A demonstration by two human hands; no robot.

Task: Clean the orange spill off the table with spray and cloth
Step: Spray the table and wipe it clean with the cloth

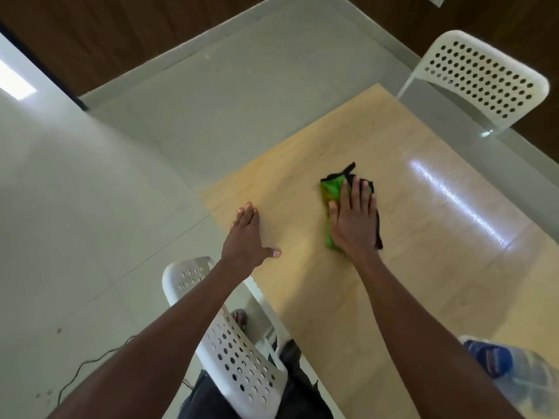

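A green cloth with black edging (329,192) lies folded on the light wooden table (423,237), with an orange tint on its left part. My right hand (352,217) presses flat on it, fingers straight. My left hand (246,234) rests flat on the table near its left edge, fingers spread. A faint orange smear (352,293) shows on the wood just below my right wrist. No spray bottle is plainly visible.
A white perforated chair (233,343) stands at the table's near left edge under my left arm. Another white chair (481,77) stands at the far side. A clear plastic bottle with a blue label (496,358) lies at the bottom right. A black cable (87,364) runs on the floor tiles.
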